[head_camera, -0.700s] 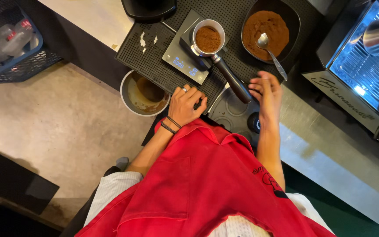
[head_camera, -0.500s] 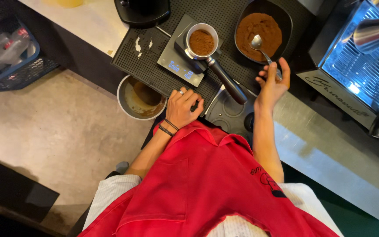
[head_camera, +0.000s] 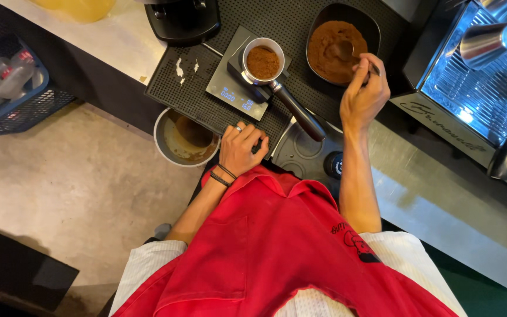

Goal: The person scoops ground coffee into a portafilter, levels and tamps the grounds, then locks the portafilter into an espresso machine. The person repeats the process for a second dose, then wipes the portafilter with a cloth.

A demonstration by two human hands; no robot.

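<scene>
With the right hand [head_camera: 364,94] pinching a metal spoon [head_camera: 347,51] in the black bowl of brown ground coffee [head_camera: 337,42] and the left hand [head_camera: 240,148] curled on the surface edge, a tilted spoonful could spill before reaching the steel portafilter basket [head_camera: 263,60] on the grey digital scale [head_camera: 236,88].

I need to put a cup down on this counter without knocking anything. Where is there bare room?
Free: the pale counter left of the black mat, and the steel top below the espresso machine. Crowded: the mat's middle, where scale, portafilter and grounds bowl sit close, with the right hand at the bowl.
</scene>
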